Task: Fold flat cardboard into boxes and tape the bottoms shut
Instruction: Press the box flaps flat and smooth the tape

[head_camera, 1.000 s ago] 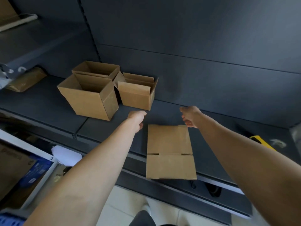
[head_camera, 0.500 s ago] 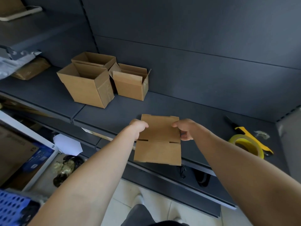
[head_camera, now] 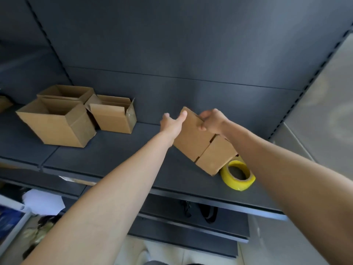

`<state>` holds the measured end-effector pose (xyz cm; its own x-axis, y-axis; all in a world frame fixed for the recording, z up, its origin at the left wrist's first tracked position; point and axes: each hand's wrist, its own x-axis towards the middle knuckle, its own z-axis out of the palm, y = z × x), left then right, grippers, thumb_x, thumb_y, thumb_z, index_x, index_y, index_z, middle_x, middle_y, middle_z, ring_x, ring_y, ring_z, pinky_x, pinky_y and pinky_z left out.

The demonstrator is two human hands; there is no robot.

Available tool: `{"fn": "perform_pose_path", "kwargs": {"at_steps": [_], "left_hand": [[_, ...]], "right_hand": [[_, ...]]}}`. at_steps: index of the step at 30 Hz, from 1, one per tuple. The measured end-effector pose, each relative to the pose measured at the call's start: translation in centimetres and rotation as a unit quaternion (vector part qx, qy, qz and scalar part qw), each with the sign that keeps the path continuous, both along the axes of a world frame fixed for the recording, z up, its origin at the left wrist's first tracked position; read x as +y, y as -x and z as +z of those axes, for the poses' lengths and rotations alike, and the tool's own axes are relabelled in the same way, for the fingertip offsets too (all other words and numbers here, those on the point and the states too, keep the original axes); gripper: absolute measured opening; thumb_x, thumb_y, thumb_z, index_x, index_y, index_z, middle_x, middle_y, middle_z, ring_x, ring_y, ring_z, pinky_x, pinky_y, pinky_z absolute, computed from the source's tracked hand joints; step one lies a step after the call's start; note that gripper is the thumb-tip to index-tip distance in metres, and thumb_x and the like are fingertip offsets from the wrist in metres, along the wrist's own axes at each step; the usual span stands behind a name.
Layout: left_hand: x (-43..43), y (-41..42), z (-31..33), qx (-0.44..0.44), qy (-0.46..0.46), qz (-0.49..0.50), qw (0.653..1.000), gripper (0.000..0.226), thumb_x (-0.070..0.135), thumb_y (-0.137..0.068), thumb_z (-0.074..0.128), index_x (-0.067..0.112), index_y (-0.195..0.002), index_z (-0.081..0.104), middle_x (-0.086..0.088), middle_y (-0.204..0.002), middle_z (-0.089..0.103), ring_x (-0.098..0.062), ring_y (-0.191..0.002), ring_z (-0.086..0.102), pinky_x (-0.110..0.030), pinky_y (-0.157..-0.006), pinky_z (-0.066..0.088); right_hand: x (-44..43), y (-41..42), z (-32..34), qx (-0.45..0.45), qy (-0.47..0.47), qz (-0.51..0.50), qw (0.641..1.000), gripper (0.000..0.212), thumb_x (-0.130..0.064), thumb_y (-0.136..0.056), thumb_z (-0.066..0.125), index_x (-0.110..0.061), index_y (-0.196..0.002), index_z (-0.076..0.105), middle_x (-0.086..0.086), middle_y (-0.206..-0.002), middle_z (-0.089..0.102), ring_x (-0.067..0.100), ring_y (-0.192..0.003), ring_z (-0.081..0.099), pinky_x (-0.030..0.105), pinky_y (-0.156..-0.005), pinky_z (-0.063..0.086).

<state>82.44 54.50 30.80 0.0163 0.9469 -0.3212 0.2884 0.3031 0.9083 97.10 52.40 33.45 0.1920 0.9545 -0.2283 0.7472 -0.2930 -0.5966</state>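
A flat brown cardboard blank is lifted off the dark shelf and tilted, its lower corner near the tape. My left hand holds its upper left edge, thumb on the front face. My right hand grips the upper right edge with fingers curled round it. A yellow tape roll lies on the shelf just below and right of the blank, partly behind its corner.
Three open folded boxes stand at the shelf's back left. A lower shelf holds a dark object. White paper and clutter lie at the lower left. The shelf's back panel rises right behind my hands.
Both hands lifted the cardboard blank from the shelf's front edge, carried it up and right, and turned it. The view shifted right, bringing the tape roll closer to the middle.
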Motion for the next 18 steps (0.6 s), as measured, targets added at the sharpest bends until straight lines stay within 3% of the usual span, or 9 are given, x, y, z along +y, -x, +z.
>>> {"fn": "perform_pose_path", "kwargs": {"at_steps": [2,5,7,12,15,18], "left_hand": [[-0.2,-1.2,0.7,-0.017,-0.013,-0.007,1.0,0.079,0.057,-0.087,0.056,0.014,-0.147,0.027,-0.004,-0.147,0.035,-0.026,-0.127,0.042,-0.04,-0.098,0.039],[-0.5,-1.6,0.2,0.01,-0.003,0.001,1.0,0.046,0.044,-0.088,0.061,0.011,-0.118,0.047,-0.003,-0.12,0.051,-0.021,-0.096,0.048,-0.034,-0.077,0.038],[-0.6,-1.1,-0.6,0.009,0.01,0.024,1.0,0.033,0.035,-0.089,0.063,0.012,-0.108,0.048,-0.002,-0.109,0.051,-0.02,-0.092,0.047,-0.032,-0.077,0.037],[0.1,0.5,-1.7,0.021,0.026,0.042,0.999,0.029,0.032,-0.088,0.065,0.007,-0.099,0.055,-0.004,-0.104,0.052,-0.019,-0.083,0.05,-0.033,-0.073,0.038],[0.5,0.5,-1.6,0.025,0.027,0.037,0.999,0.043,0.035,-0.088,0.065,0.005,-0.116,0.052,-0.004,-0.108,0.051,-0.022,-0.091,0.049,-0.034,-0.075,0.039],[0.8,0.3,-1.5,0.027,0.032,0.029,0.999,0.049,0.037,-0.089,0.064,0.005,-0.122,0.047,-0.007,-0.115,0.053,-0.022,-0.091,0.049,-0.034,-0.074,0.04]], "right_hand": [[-0.3,0.2,-0.2,-0.016,-0.008,0.033,0.999,0.038,-0.008,-0.085,0.065,-0.019,-0.121,0.064,-0.001,-0.101,0.061,0.018,-0.099,0.058,0.026,-0.082,0.046],[-1.0,0.7,-1.1,-0.007,-0.018,0.056,0.998,0.03,-0.012,-0.086,0.065,-0.019,-0.115,0.068,-0.001,-0.102,0.065,0.016,-0.092,0.059,0.025,-0.077,0.047],[-1.2,0.5,-1.4,-0.006,-0.008,0.064,0.998,0.027,-0.021,-0.087,0.067,-0.019,-0.113,0.069,-0.001,-0.105,0.066,0.016,-0.096,0.06,0.024,-0.076,0.045],[-2.4,-2.3,-1.1,-0.072,0.079,0.037,0.994,0.055,-0.055,-0.089,0.053,-0.012,-0.122,0.063,0.006,-0.12,0.063,0.025,-0.111,0.056,0.031,-0.087,0.044],[-3.4,-3.6,-1.4,-0.056,0.103,-0.042,0.992,0.069,-0.063,-0.087,0.051,-0.01,-0.132,0.054,0.01,-0.131,0.057,0.03,-0.115,0.054,0.034,-0.09,0.044],[-3.7,-3.5,-1.3,0.05,0.181,-0.153,0.97,0.083,-0.066,-0.084,0.051,-0.005,-0.14,0.04,0.017,-0.138,0.049,0.037,-0.114,0.056,0.045,-0.096,0.049]]}}
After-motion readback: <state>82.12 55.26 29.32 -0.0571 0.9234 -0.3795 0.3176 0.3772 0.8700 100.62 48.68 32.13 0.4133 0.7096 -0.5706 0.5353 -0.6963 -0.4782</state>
